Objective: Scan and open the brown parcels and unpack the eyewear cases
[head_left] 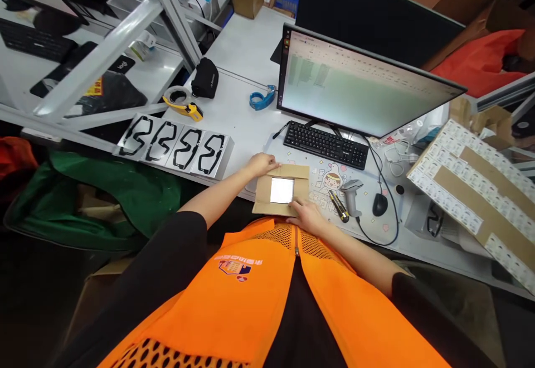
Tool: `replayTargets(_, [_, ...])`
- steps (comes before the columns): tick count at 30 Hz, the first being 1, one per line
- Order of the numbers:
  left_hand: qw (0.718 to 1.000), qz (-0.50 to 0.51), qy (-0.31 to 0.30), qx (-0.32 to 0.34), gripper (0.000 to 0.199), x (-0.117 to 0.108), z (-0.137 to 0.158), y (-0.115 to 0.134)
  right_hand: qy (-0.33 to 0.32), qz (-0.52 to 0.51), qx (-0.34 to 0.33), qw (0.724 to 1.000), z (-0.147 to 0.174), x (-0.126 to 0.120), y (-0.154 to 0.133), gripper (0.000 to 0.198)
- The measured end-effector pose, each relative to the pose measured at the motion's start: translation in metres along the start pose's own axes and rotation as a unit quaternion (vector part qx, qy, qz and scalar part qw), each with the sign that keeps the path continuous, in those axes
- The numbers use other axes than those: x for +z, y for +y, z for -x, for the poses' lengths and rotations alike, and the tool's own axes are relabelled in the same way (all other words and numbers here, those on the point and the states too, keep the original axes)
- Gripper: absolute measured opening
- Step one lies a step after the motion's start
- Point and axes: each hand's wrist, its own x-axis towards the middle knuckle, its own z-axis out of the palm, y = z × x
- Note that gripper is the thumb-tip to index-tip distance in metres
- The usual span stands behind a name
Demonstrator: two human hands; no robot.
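A small brown cardboard box (262, 189) lies on the desk's front edge before me, its flaps folded partly inward. Through the gap between the flaps a flat white item (282, 190) shows; its kind I cannot make out. At the box's far left corner, my left hand (262, 165) holds the flap edge with bent fingers. My right hand (309, 216) grips the near flap on the right, thumb on top and the other fingers partly hidden below. Just right of the box lie a yellow-black utility knife (338, 206) and a grey barcode scanner (353, 196).
Several white boxes with black figures (183, 146) line the desk on the left. Beyond them are a yellow tape dispenser (184, 103) and a blue one (262, 99). A monitor (355, 86), keyboard (326, 144) and mouse (380, 204) stand ahead. A label-covered carton (476, 195) leans at right.
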Motion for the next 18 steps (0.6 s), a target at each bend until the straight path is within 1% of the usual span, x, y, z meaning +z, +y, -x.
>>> replayTargets(1, [0.999,-0.012,0.027,0.025,0.036,-0.002,0.004,0.005,-0.007,-0.028,-0.026,0.999,-0.002,-0.005,0.005,0.041])
replayTargets(2, [0.996,-0.028,0.064,0.064,0.033,-0.003,0.010,0.012,-0.014,-0.055,-0.052,0.997,-0.005,-0.012,0.010,0.040])
replayTargets(4, [0.975,-0.064,0.128,0.169,0.030,-0.005,0.025,0.026,-0.038,-0.089,-0.085,0.992,-0.015,-0.028,0.019,0.041])
replayTargets(5, [0.962,-0.079,0.131,0.227,0.032,-0.005,0.034,0.032,-0.054,-0.090,-0.089,0.990,-0.021,-0.036,0.022,0.043])
replayTargets(6, [0.950,-0.091,0.107,0.280,0.034,-0.005,0.043,0.036,-0.069,-0.082,-0.087,0.990,-0.026,-0.043,0.023,0.043])
replayTargets(7, [0.940,-0.101,0.060,0.321,0.035,-0.004,0.051,0.038,-0.078,-0.066,-0.084,0.991,-0.030,-0.048,0.024,0.044])
replayTargets(8, [0.932,-0.111,0.004,0.345,0.034,-0.004,0.059,0.037,-0.082,-0.044,-0.083,0.992,-0.032,-0.053,0.024,0.045])
replayTargets(10, [0.923,-0.131,-0.094,0.349,0.031,-0.003,0.073,0.030,-0.074,0.007,-0.081,0.994,-0.030,-0.057,0.025,0.051])
replayTargets(11, [0.924,-0.137,-0.120,0.337,0.033,-0.004,0.079,0.024,-0.067,0.035,-0.079,0.994,-0.027,-0.058,0.027,0.054])
replayTargets(12, [0.926,-0.142,-0.130,0.326,0.037,-0.006,0.085,0.019,-0.057,0.062,-0.072,0.994,-0.023,-0.058,0.031,0.058])
replayTargets(13, [0.927,-0.146,-0.128,0.320,0.042,-0.008,0.091,0.014,-0.044,0.086,-0.061,0.993,-0.018,-0.056,0.036,0.061])
replayTargets(15, [0.932,-0.154,-0.104,0.312,0.052,-0.013,0.102,0.010,-0.006,0.119,-0.039,0.992,-0.009,-0.052,0.050,0.066])
replayTargets(18, [0.944,-0.164,-0.062,0.278,0.056,-0.022,0.116,0.011,0.058,0.122,-0.029,0.990,0.000,-0.042,0.073,0.065])
